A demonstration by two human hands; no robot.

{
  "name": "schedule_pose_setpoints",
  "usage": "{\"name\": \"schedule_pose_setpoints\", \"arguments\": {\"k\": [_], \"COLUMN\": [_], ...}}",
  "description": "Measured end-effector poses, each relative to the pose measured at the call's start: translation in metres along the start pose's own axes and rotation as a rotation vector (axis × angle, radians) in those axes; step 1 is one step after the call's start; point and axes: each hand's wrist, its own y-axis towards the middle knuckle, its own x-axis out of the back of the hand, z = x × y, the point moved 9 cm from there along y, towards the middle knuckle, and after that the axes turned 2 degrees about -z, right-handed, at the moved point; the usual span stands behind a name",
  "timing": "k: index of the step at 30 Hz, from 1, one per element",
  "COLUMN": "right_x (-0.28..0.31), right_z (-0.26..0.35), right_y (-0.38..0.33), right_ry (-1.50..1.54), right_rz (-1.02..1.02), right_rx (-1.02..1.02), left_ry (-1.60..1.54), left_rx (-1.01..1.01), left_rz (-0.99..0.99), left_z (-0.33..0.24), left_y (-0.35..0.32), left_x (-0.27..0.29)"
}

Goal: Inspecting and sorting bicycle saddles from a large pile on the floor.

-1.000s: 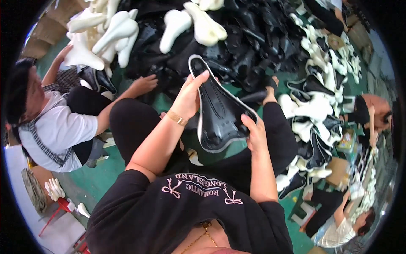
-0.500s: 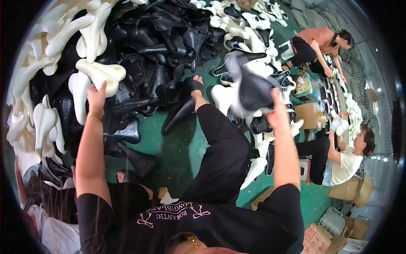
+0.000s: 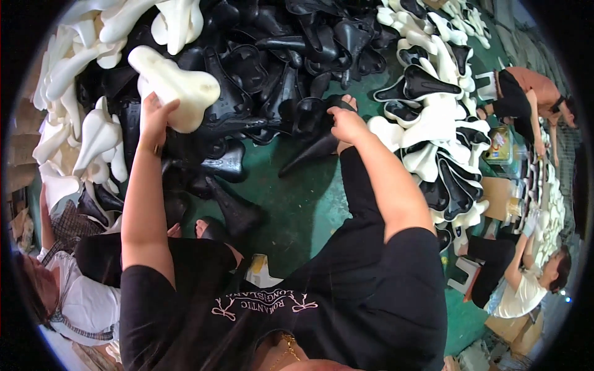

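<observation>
My left hand grips white foam bicycle saddle pads above the black pile on the left; a second pad shows only partly behind the front one. My right hand holds nothing, its fingers slightly bent and apart, over my foot and next to the heap of black plastic saddle shells. A dark shell lies on the floor just below that hand. To its right spreads a pile of white pads with black shells set in them, several with their dark undersides up.
White pads are heaped at the far left. A person sits at lower left. Two co-workers, one in an orange top and one in a cream top, work at right near a cardboard box and a tin.
My right hand has let go of the saddle with the black underside at the right pile and moved left toward the black shells. My left hand still holds white pads. The view has turned.
</observation>
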Motion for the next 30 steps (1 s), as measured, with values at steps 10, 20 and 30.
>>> {"name": "schedule_pose_setpoints", "arguments": {"k": [10, 20, 30], "right_x": [-0.104, -0.028, -0.089], "right_z": [0.023, 0.039, 0.172], "right_y": [-0.027, -0.024, -0.068], "right_ry": [-0.743, -0.334, 1.197], "right_rz": [-0.094, -0.068, 0.587], "right_rx": [0.31, 0.002, -0.07], "left_ry": [-0.998, -0.903, -1.15], "left_rx": [0.003, 0.34, 0.377], "left_rz": [0.235, -0.068, 0.11], "left_z": [0.004, 0.037, 0.024], "left_y": [-0.15, -0.196, -0.209], "left_x": [0.036, -0.004, -0.03]}}
